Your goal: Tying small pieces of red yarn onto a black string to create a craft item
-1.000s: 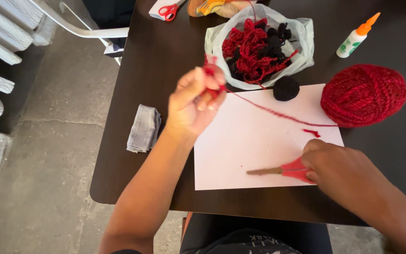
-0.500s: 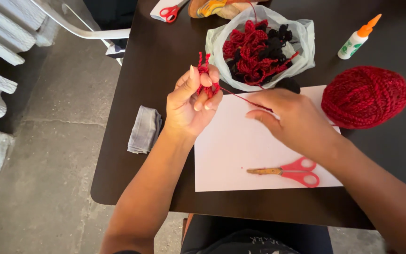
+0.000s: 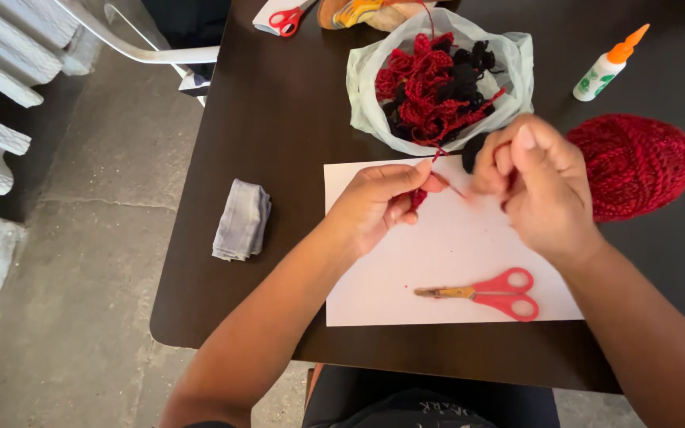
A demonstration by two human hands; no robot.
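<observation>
A short strand of red yarn [image 3: 447, 186] is stretched between two bare hands at the centre of the frame, above a white sheet of paper [image 3: 406, 269] laid on a dark brown table [image 3: 279, 103]. The left hand [image 3: 378, 204] is closed around a small red yarn bundle [image 3: 419, 198], pinched between thumb and fingers; the right hand [image 3: 537, 186] is curled, its fingertips nipping the other end of the strand just to the right. The two hands are held near each other but apart.

Red-handled scissors [image 3: 489, 292] are seen lying unheld on the lower part of the paper, blades pointing left. In the upper centre, a translucent plastic bag [image 3: 366, 79] is filled with red and black yarn pieces [image 3: 438, 91]; a large red yarn ball [image 3: 636, 162] is partly hidden behind the right hand, and a glue bottle with an orange cap [image 3: 608, 67] is placed at the upper right. A folded grey cloth [image 3: 241, 220] is left near the table's left edge, and a second pair of red scissors [image 3: 285, 20] at the top.

A slip is judged likely: the strand is thin and gripped only at the fingertips, so the bundle could be loosened or the thread pulled free if tension is uneven. The hanging yarn could also be snagged on the bag's contents.
</observation>
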